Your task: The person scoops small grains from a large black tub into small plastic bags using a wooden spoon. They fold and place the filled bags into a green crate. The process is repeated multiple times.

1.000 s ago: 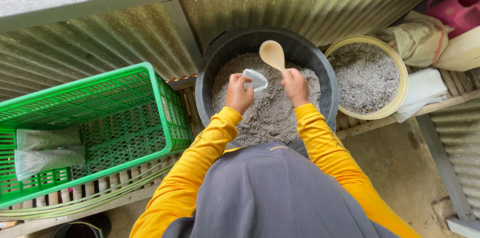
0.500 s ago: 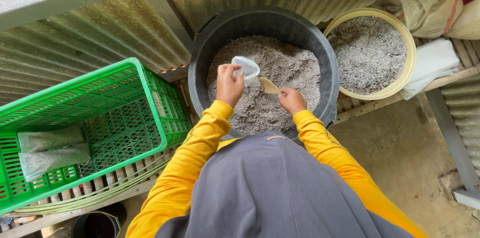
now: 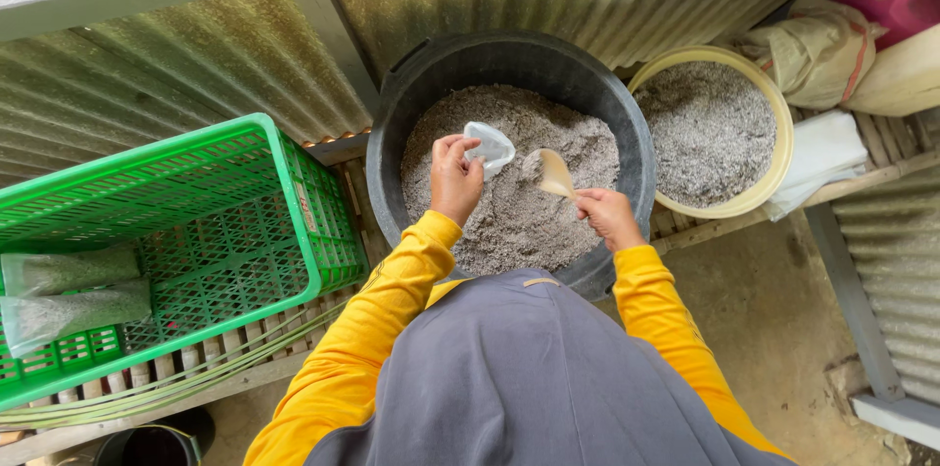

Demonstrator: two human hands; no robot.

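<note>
Over the black tub point(image 3: 627, 133) of grey mix, the left hand point(image 3: 453, 177) pinches a small clear plastic bag point(image 3: 490, 147) open — the right hand point(image 3: 607, 216) grips a loaded wooden scoop point(image 3: 553, 172) just beside it.

Soft even daylight, sharp focus, edges warped

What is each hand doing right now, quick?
Left hand: closed on a small clear plastic bag.
Right hand: closed on a tan scoop.
</note>
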